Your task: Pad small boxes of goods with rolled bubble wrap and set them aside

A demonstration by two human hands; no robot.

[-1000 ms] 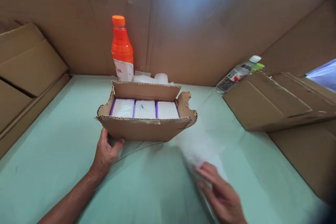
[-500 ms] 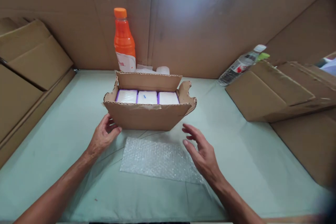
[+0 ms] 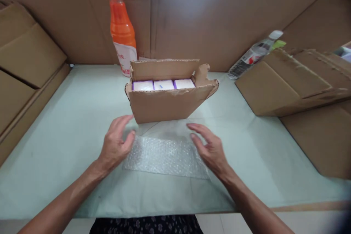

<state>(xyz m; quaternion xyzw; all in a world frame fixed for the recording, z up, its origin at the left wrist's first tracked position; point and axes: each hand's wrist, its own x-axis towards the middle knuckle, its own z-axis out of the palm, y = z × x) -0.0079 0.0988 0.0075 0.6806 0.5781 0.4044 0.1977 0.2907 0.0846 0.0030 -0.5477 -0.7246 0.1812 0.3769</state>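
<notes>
An uncovered cardboard box stands on the pale green cloth, its top flaps up. Inside it three white packs with purple edges sit in a row. In front of the box a sheet of bubble wrap lies flat. My left hand is over the left end of the wrap, near the box's lower left corner, fingers apart and holding nothing. At the wrap's right end is my right hand, its fingers also apart with nothing between them.
Behind the box an orange drink bottle stands against the cardboard wall. A clear bottle leans by a carton on the right. More cartons are at the left. The table's front edge shows below.
My left hand has come away from the box and moved right, over the bubble wrap. The box now sits further right relative to the orange bottle. The view has tipped down slightly.
</notes>
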